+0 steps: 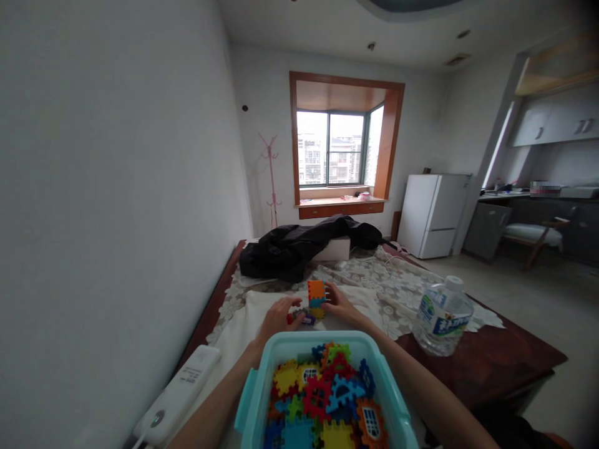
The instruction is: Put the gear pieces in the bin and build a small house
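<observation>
Two hands on it?
> yep, right hand (337, 303) pinches the upright block stack (317, 298), long axis vertical. Left hand (277, 317), fingers curled on the purple piece (307, 319) at its base, sits equally near. Teal bin (256, 386) closer to me

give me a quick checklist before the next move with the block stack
1. Left hand on the small red and purple pieces: ok.
2. Right hand steadying the upright orange, blue and yellow plastic block stack: ok.
3. Stack standing upright on the cream cloth: ok.
4. Teal plastic bin of interlocking tiles open and close by: ok.
5. Clear plastic water jug apart from both hands: ok.
6. Pieces fully locked together: cannot tell.
</observation>
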A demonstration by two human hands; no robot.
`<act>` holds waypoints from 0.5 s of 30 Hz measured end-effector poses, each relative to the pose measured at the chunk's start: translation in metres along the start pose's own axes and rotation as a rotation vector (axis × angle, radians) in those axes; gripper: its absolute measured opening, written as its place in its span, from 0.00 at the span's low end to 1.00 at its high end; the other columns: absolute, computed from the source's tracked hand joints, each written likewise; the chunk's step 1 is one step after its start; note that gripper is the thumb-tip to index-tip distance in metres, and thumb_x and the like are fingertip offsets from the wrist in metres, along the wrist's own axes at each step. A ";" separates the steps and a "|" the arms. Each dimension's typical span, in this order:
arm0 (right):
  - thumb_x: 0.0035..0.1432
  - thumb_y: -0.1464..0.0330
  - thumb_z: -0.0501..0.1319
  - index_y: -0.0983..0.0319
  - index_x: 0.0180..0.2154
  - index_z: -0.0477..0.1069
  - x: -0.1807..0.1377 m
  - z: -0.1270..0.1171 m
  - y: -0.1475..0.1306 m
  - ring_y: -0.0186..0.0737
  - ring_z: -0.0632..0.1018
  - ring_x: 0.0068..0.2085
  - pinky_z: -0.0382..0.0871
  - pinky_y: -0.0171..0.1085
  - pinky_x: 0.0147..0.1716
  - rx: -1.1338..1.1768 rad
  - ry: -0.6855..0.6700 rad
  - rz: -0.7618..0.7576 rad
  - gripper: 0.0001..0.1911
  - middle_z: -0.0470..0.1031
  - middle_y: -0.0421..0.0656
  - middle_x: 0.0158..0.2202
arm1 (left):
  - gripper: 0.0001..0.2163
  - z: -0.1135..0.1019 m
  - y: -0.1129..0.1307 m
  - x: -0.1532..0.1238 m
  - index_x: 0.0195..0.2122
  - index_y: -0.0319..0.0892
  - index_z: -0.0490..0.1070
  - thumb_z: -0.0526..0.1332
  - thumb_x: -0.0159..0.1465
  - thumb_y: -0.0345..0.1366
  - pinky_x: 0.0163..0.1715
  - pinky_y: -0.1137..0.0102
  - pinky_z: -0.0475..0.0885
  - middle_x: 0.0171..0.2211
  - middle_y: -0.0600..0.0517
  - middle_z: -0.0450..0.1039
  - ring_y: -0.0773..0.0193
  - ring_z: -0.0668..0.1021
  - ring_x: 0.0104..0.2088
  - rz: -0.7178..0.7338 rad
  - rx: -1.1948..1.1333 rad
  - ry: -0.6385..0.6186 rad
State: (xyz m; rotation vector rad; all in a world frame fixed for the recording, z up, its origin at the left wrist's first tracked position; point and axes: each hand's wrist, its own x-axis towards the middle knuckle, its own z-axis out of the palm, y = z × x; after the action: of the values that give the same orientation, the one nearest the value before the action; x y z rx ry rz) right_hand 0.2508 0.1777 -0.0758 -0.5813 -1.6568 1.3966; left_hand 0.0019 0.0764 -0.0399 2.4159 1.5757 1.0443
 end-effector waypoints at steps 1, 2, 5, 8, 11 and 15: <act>0.52 0.61 0.74 0.52 0.67 0.60 -0.001 0.001 0.001 0.51 0.81 0.56 0.75 0.53 0.58 -0.010 0.002 -0.023 0.43 0.76 0.49 0.61 | 0.16 0.000 0.000 0.000 0.56 0.45 0.74 0.63 0.71 0.44 0.58 0.56 0.76 0.52 0.44 0.82 0.51 0.82 0.54 0.030 0.004 0.038; 0.53 0.61 0.74 0.52 0.68 0.58 -0.001 0.002 0.001 0.50 0.81 0.56 0.75 0.53 0.59 -0.029 0.006 -0.049 0.45 0.75 0.49 0.62 | 0.17 -0.001 0.000 -0.001 0.59 0.45 0.72 0.63 0.71 0.44 0.60 0.55 0.75 0.56 0.43 0.80 0.50 0.81 0.57 0.064 0.009 0.072; 0.58 0.61 0.71 0.53 0.70 0.56 -0.004 0.007 -0.004 0.50 0.80 0.56 0.75 0.51 0.57 -0.159 0.021 -0.135 0.44 0.74 0.50 0.63 | 0.21 -0.001 0.002 -0.001 0.64 0.45 0.69 0.62 0.73 0.44 0.67 0.55 0.71 0.67 0.40 0.72 0.50 0.75 0.66 0.156 0.043 0.141; 0.61 0.62 0.70 0.53 0.68 0.61 -0.007 0.014 -0.012 0.50 0.79 0.57 0.74 0.51 0.58 -0.335 0.016 -0.247 0.37 0.74 0.49 0.64 | 0.22 0.000 0.004 0.000 0.66 0.45 0.68 0.61 0.74 0.44 0.69 0.53 0.70 0.71 0.39 0.67 0.49 0.72 0.70 0.222 0.113 0.164; 0.61 0.61 0.71 0.54 0.67 0.63 -0.009 0.021 -0.018 0.53 0.76 0.62 0.72 0.51 0.62 -0.455 0.010 -0.384 0.36 0.72 0.50 0.65 | 0.23 0.003 0.003 0.002 0.68 0.46 0.66 0.61 0.74 0.43 0.67 0.52 0.72 0.70 0.40 0.69 0.48 0.72 0.70 0.311 0.164 0.199; 0.62 0.62 0.71 0.54 0.68 0.62 -0.010 0.029 -0.022 0.56 0.74 0.65 0.71 0.54 0.65 -0.566 0.004 -0.519 0.36 0.71 0.52 0.66 | 0.23 0.006 0.000 0.002 0.67 0.46 0.65 0.63 0.73 0.42 0.59 0.55 0.80 0.63 0.40 0.75 0.50 0.80 0.61 0.378 0.157 0.309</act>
State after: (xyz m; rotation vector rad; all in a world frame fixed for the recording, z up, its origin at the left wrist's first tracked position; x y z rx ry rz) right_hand 0.2353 0.1484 -0.0579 -0.4124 -2.0233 0.5507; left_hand 0.0058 0.0797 -0.0435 2.8507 1.3456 1.4695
